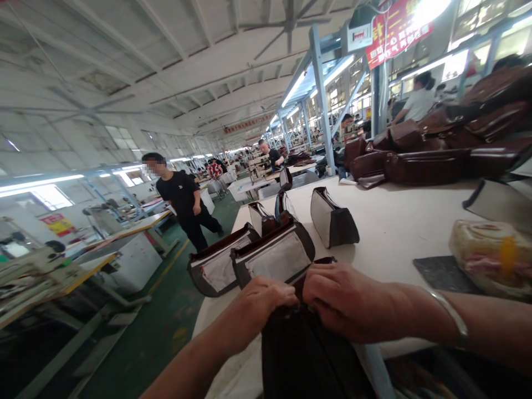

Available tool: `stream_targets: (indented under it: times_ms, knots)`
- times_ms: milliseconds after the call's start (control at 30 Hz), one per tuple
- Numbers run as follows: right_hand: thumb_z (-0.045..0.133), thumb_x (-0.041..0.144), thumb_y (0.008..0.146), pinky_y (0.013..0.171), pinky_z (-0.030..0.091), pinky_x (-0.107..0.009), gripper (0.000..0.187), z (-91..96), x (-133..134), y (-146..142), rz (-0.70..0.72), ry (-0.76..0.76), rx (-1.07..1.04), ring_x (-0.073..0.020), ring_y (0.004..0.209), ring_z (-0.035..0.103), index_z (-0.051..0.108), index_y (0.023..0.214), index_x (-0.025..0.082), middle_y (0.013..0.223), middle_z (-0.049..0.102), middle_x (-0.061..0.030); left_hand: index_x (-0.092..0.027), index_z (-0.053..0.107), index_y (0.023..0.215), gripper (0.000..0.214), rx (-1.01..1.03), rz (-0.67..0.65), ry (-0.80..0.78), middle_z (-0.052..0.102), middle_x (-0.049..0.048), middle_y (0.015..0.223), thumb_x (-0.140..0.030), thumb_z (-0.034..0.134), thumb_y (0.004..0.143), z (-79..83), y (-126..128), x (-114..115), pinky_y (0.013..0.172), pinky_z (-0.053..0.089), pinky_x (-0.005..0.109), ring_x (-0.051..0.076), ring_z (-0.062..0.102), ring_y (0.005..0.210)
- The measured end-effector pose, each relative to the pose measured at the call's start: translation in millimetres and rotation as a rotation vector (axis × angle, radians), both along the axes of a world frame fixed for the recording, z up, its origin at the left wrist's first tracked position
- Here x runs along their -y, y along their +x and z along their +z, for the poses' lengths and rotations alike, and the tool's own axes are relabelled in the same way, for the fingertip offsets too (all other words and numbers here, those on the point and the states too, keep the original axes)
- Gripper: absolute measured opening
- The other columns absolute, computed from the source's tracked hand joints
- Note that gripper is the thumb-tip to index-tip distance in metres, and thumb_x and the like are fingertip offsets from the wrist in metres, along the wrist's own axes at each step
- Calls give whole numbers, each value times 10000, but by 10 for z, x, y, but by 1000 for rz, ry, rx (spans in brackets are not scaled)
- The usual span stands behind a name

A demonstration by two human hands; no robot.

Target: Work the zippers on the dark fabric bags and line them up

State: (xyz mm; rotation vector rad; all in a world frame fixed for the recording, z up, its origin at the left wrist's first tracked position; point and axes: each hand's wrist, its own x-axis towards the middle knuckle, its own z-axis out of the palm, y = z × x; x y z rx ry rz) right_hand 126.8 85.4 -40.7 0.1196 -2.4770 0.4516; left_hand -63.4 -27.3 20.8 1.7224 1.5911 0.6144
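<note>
A dark bag piece (pixel 305 354) stands at the near table edge, its top end between my hands. My left hand (pixel 268 296) pinches that top end from the left. From the right, my right hand (pixel 338 299) grips the same end with curled fingers, a silver bangle on its wrist. The fingertips nearly meet, and what lies right between them is hidden. Just beyond are two grey-lined bag pieces (pixel 274 257) with dark edges, lying side by side. A similar bag piece (pixel 332 219) stands upright farther back.
Brown leather bags (pixel 428 163) are heaped at the table's back right. A clear plastic-wrapped package (pixel 490 255) sits by a dark flat piece (pixel 446 273) at right. A person in black (pixel 180 194) is in the aisle at left, near sewing tables (pixel 95 271).
</note>
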Motion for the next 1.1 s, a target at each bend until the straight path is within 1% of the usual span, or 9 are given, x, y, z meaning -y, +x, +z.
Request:
stream_targets:
  times_ms: [200, 300, 367, 500, 567, 767, 900, 1000, 1100]
  knots:
    - [383, 107, 982, 699, 398, -374, 226, 107, 149, 124, -3, 310, 42, -206, 697, 459, 562, 859, 169, 797, 609, -70, -201, 381, 633, 502, 160, -42, -251, 279, -50, 634, -582, 524, 927, -39, 20, 33, 534, 195, 280, 116, 218, 592]
    - [360, 125, 998, 712, 409, -409, 271, 117, 239, 180, 36, 395, 33, -225, 693, 464, 593, 866, 165, 817, 629, -105, -196, 384, 643, 522, 168, -86, -266, 272, -54, 641, -611, 570, 899, -69, 36, 81, 540, 162, 283, 110, 207, 601]
    - [372, 115, 988, 734, 430, -402, 246, 100, 272, 217, 76, 287, 11, -227, 728, 488, 593, 890, 165, 845, 641, -112, -186, 427, 654, 506, 159, -104, -260, 296, -52, 642, -605, 573, 896, -78, 37, 114, 542, 168, 279, 108, 226, 599]
    - [383, 228, 1044, 743, 462, -307, 192, 69, 191, 235, 54, -361, 23, -177, 811, 538, 553, 967, 184, 919, 633, -68, -164, 536, 721, 377, 99, -125, -167, 375, -39, 671, -475, 547, 934, -62, 60, 172, 567, 231, 264, 113, 308, 622]
    - [353, 330, 1075, 767, 461, -298, 261, 92, 92, 193, 57, -502, 92, -165, 830, 538, 552, 991, 184, 933, 617, -51, -170, 511, 721, 342, 47, -131, -100, 382, -37, 692, -418, 517, 957, -44, 95, 198, 586, 262, 256, 116, 332, 644]
    - [392, 416, 1063, 873, 422, -343, 414, 181, -88, 2, 417, -350, 240, -159, 789, 476, 462, 726, 186, 752, 505, -5, -180, 466, 703, 369, -65, -80, 62, 442, -29, 714, -424, 507, 977, -46, 161, 251, 617, 310, 239, 121, 388, 673]
    - [395, 430, 1055, 773, 410, -312, 403, 119, -44, -5, 394, -411, 181, -157, 760, 429, 439, 731, 195, 731, 462, 4, -156, 567, 701, 463, 72, -93, -6, 447, -26, 679, -548, 540, 947, -70, 37, 206, 589, 304, 245, 120, 386, 636]
    - [398, 403, 1053, 746, 395, -301, 369, 69, -22, 34, 336, -416, 160, -153, 756, 425, 439, 751, 195, 753, 457, 4, -128, 695, 859, 624, 170, -117, -76, 575, 31, 775, -586, 303, 1023, -47, -74, 157, 658, 371, 262, 146, 472, 696]
    - [411, 355, 1047, 728, 386, -290, 330, 34, -11, 66, 279, -419, 158, -146, 742, 431, 438, 759, 195, 757, 460, 9, -141, 702, 942, 529, 64, -153, -75, 598, 31, 848, -537, 362, 1027, -21, -104, 148, 722, 389, 264, 157, 504, 771]
